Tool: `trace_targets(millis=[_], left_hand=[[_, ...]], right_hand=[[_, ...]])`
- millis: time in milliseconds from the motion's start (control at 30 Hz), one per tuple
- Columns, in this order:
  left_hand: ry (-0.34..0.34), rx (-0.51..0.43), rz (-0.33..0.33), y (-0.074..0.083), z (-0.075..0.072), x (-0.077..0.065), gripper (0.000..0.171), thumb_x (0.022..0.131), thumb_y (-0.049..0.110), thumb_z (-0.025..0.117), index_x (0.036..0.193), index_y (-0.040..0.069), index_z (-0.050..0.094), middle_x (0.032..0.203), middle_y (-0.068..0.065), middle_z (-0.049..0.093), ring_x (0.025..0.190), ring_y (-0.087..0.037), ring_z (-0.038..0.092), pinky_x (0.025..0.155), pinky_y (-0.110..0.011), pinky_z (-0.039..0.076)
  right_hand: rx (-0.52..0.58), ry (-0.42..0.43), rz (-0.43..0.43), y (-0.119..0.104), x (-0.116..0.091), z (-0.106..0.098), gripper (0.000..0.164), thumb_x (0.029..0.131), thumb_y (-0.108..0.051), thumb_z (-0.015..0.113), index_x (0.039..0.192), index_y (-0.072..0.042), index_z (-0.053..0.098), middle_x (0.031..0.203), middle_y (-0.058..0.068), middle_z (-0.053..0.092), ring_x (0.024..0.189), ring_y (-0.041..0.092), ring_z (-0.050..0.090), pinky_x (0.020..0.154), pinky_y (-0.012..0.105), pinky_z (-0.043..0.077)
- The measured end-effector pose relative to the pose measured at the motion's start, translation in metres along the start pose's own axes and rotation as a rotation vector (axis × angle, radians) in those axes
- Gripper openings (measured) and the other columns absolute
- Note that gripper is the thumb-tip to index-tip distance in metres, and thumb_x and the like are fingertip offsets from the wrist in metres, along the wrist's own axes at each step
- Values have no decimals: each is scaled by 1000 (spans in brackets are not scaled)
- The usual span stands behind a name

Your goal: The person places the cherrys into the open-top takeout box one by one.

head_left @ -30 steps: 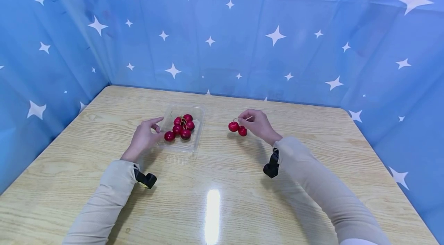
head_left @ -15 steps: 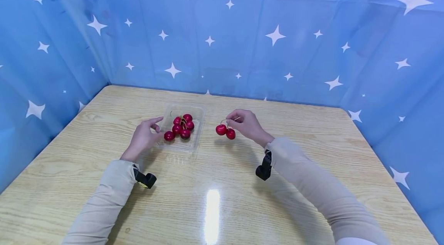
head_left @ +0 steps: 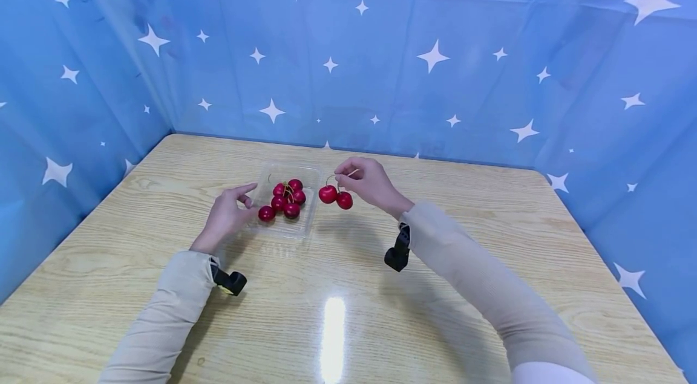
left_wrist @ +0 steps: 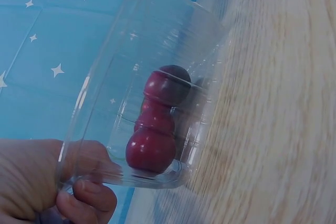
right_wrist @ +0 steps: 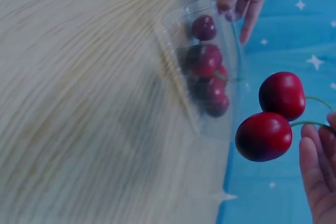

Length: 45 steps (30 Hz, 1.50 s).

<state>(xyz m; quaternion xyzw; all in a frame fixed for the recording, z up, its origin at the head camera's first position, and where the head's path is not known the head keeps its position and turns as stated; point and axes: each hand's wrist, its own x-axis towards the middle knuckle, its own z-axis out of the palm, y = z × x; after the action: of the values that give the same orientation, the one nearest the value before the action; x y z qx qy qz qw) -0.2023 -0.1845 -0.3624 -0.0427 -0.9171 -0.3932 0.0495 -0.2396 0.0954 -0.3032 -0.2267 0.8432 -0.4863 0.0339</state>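
My left hand (head_left: 225, 218) pinches the left rim of a clear plastic container (head_left: 283, 231), thumb and fingers on its wall in the left wrist view. Several dark red cherries (head_left: 279, 203) with green stems lie inside. My right hand (head_left: 370, 181) pinches the stems of two bright red cherries (head_left: 328, 194), which hang in the air just right of the container's right edge. In the right wrist view the pair of cherries (right_wrist: 263, 136) dangles side by side from thin green stems. The stem ends are partly hidden by the fingers.
The light wooden table (head_left: 348, 269) stretches around the container. Blue cloth (head_left: 370, 69) with white stars hangs behind and along both sides. A black wrist camera (head_left: 397, 249) sits on the right wrist, another (head_left: 229, 281) on the left.
My right hand has moved left and slightly up with the two cherries, from well right of the container to beside its edge. The left hand and container have stayed still.
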Motion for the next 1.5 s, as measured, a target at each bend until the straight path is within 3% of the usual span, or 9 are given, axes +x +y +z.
trace_targets(millis=[167,567,800,933,1200,1500], left_hand=[[2,-3,-5,0,0,0,53,78,7,60,128,-2,45,77,-9,53,45,-13,34,43,-25,31],[-1,-6,-3,-1,0,0,53,78,7,61,127,-3,45,77,-9,52,46,-13,34,44,-25,31],[11,-1,8,0,0,0,52,77,8,62,126,-3,46,76,-8,53,46,-13,33,45,-25,31],[21,3,15,-1,0,1,52,76,8,62,125,-3,47,75,-8,53,46,-12,33,45,-26,31],[10,-4,17,-2,-1,1,52,77,7,62,125,-4,47,75,-9,54,45,-12,35,44,-25,32],[3,-4,4,-2,-1,1,53,78,8,62,127,-2,46,76,-9,53,45,-12,34,43,-24,31]], right_hand=[[19,-16,-23,-14,9,8,15,85,-11,57,96,-1,61,90,10,59,78,28,61,73,39,48],[43,-65,-62,-30,25,38,14,85,-8,56,95,0,62,90,10,59,73,24,61,67,25,49],[-7,-95,-56,-31,32,56,11,85,-8,57,92,-3,63,88,7,59,77,24,59,67,22,48],[-40,-104,-53,-31,32,65,10,84,-9,58,91,-5,63,86,5,60,75,17,57,67,21,47],[-16,-144,-9,-27,30,80,10,84,-8,58,90,-2,64,82,5,60,71,15,57,62,21,46],[-35,-171,-39,-22,31,91,11,82,-6,59,90,0,64,81,6,61,69,12,57,64,19,45]])
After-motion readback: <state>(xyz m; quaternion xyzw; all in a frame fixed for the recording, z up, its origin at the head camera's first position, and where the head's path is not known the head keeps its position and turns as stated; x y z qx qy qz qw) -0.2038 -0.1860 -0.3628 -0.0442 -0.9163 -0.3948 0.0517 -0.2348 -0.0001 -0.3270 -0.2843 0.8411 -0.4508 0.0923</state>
